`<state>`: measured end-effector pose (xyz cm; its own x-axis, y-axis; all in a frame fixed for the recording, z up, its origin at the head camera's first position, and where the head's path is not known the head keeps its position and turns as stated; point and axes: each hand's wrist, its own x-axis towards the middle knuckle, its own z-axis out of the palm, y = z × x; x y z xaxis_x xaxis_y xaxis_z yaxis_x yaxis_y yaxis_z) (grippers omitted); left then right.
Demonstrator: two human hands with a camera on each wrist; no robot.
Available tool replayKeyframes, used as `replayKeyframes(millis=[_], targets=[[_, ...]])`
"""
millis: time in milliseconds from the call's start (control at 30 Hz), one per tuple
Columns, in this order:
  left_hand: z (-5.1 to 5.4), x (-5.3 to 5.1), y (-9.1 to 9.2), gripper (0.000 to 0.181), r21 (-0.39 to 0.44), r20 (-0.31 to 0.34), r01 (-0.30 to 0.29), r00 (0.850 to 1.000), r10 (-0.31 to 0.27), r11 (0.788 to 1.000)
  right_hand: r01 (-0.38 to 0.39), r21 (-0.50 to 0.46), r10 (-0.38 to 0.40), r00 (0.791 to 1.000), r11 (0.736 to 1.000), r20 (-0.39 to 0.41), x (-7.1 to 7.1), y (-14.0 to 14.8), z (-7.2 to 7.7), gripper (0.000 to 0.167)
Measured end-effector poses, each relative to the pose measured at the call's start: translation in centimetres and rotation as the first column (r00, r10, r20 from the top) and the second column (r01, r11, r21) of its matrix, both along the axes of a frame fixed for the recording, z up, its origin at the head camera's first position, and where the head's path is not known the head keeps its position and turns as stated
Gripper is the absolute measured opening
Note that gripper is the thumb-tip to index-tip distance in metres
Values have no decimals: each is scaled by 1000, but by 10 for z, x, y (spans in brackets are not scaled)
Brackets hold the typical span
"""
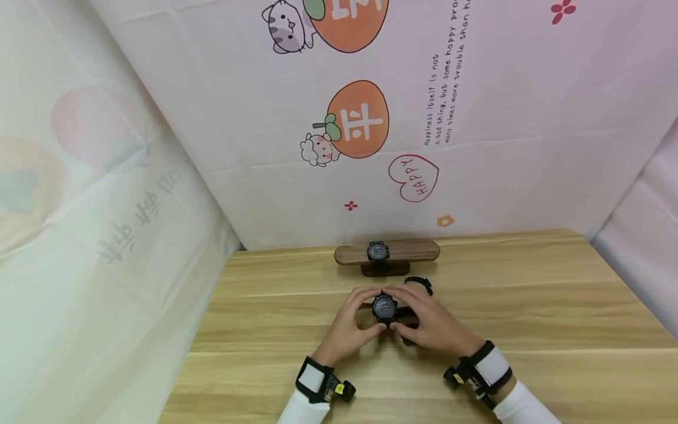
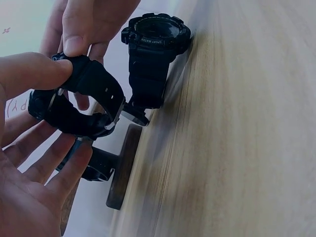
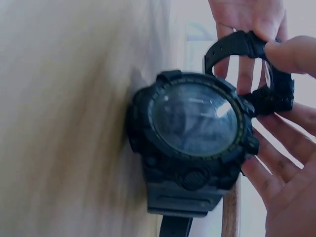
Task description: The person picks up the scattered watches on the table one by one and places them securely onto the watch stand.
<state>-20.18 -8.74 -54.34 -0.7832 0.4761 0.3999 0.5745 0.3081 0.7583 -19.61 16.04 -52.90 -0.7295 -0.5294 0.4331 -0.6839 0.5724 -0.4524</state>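
Both hands hold one black sport watch (image 1: 384,307), its strap closed into a loop (image 2: 101,81), raised above the table. My left hand (image 1: 344,330) pinches it from the left, thumb on the near side and fingers at the far side. From the right, my right hand (image 1: 436,327) pinches the same watch with thumb and fingertips. Another black sport watch (image 3: 195,123) stands on the table by the right hand, which hides much of it in the head view; its round face shows in both wrist views. A third black watch (image 1: 378,252) sits around a dark wooden display bar (image 1: 415,250).
The bar stands on a small dark base (image 1: 385,270) at the back of the wood-grain table (image 1: 275,330). Behind rises a white printed cloth (image 1: 254,194), with more cloth hanging at the left and right sides.
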Motion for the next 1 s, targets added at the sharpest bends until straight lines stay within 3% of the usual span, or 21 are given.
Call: replayKeyframes(millis=[167,467,700,1000], targets=[[-1,0,-1,70,6,13,-8,1000,8,1000,-16,-12,16,1000,1000,-8,-4,4,4,68],[2,2,-3,69,7,16,-18,1000,18,1000,21,-67,-32,985,997,-167,-21,14,5,49],[3,2,-4,71,-1,32,-18,999,18,1000,68,-71,-79,983,995,-163,-32,26,6,36],[2,3,-5,71,-12,47,-29,998,29,1000,125,-62,-134,977,990,-164,-49,42,7,34]])
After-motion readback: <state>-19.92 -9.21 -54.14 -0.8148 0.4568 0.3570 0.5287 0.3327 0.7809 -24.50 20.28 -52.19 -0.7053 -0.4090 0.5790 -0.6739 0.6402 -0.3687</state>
